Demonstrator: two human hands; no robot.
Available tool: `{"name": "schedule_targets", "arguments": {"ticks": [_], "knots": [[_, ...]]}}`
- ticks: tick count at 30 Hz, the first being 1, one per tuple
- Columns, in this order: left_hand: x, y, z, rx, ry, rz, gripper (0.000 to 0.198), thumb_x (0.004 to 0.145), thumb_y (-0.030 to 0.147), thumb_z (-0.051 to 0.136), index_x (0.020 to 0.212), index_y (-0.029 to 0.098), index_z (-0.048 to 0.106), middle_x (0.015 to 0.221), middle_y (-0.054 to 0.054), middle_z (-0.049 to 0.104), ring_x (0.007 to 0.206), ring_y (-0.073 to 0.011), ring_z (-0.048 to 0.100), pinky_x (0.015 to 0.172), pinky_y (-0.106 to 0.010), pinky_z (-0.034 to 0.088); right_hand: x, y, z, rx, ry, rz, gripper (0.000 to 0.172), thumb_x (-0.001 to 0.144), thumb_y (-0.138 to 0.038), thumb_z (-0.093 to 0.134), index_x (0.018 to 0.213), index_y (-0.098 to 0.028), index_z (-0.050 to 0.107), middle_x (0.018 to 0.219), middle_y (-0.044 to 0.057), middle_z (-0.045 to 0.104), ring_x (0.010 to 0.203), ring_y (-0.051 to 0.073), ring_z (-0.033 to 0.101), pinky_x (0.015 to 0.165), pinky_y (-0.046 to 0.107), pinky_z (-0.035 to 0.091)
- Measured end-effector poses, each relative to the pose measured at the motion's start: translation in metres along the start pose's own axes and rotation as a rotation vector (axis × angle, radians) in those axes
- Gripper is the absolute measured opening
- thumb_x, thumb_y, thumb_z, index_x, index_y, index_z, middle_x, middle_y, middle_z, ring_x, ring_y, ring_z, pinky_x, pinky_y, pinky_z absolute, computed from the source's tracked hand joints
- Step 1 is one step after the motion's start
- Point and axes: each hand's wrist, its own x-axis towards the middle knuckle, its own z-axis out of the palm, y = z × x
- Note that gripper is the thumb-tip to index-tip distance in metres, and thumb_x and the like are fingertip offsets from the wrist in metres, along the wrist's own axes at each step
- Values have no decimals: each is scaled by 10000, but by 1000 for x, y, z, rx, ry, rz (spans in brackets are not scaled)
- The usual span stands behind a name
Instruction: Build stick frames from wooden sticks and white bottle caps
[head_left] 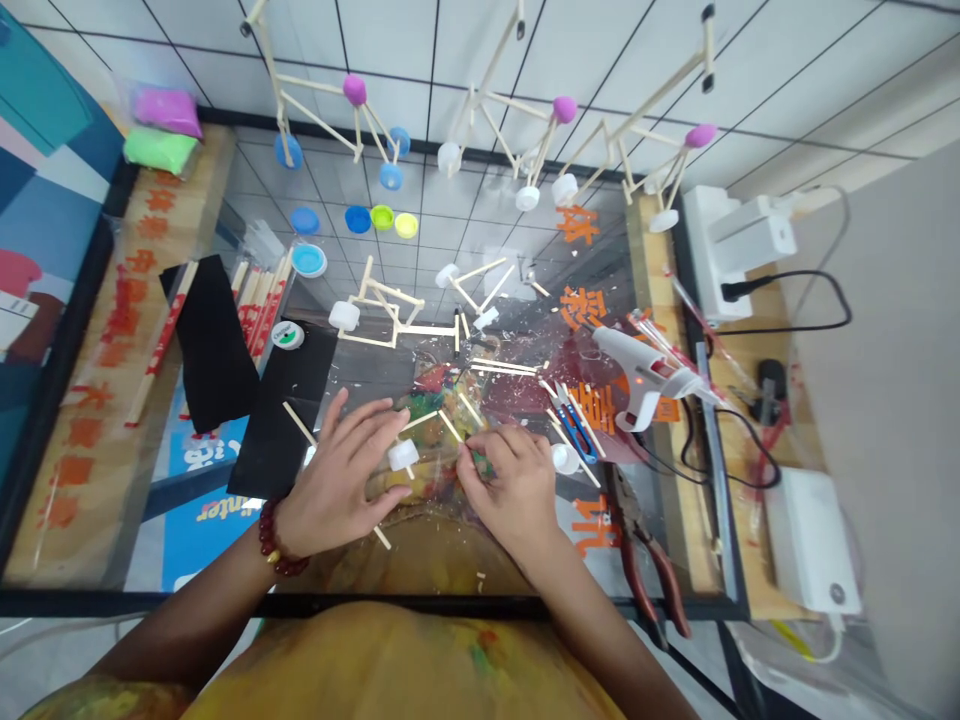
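My left hand has its fingers spread over the glass tabletop, thumb apart. Between its thumb and fingertips lies a white bottle cap with short wooden sticks at it. My right hand has thumb and index finger closed on the end of a thin wooden stick. That stick meets another stick at an angle, near my left fingertips. Whether they are joined to the cap I cannot tell. Just beyond are a loose stick and a partly built stick frame with a white cap.
Three stick models with pink balls stand at the back. On the right are a glue gun, blue snips, pliers and a power strip. Black sheets and stick packs lie left.
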Motion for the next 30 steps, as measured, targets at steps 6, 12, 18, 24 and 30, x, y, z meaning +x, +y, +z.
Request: {"name": "schedule_targets", "arguments": {"ticks": [6,12,18,24,30], "knots": [[0,0,0,-24,5,3,788,873,307,658,1535,227,238,1371,-135,602,1372,-316,467,1220,-642,140,-1,-1,0,21,-12,-2,79,894,-233,621,818,-212,629,772,20,694,760,197,621,737,347,338],[0,-1,0,-45,12,2,826,857,321,678,1548,236,233,1388,-126,599,1368,-321,476,1222,-647,139,-4,8,-5,135,-41,-18,134,865,-199,613,988,-220,661,924,39,716,860,214,634,792,365,376],[2,0,-1,-66,21,-6,825,851,364,694,1536,234,252,1382,-127,609,1358,-322,488,1221,-648,134,-6,15,-5,171,-98,-69,344,816,-116,575,1129,-226,670,1001,56,676,922,233,613,821,396,373],[4,1,-1,-69,25,-4,765,871,347,678,1512,231,278,1361,-118,625,1356,-306,492,1222,-646,126,-5,12,-3,176,-87,-69,329,817,-129,575,1106,-244,681,975,42,663,911,221,604,815,390,358],[5,1,0,-75,21,3,794,863,355,686,1526,237,264,1363,-114,625,1355,-313,494,1226,-645,122,-5,12,-2,182,-82,-69,318,822,-137,585,1105,-245,683,982,39,663,915,220,603,819,390,351]]}}
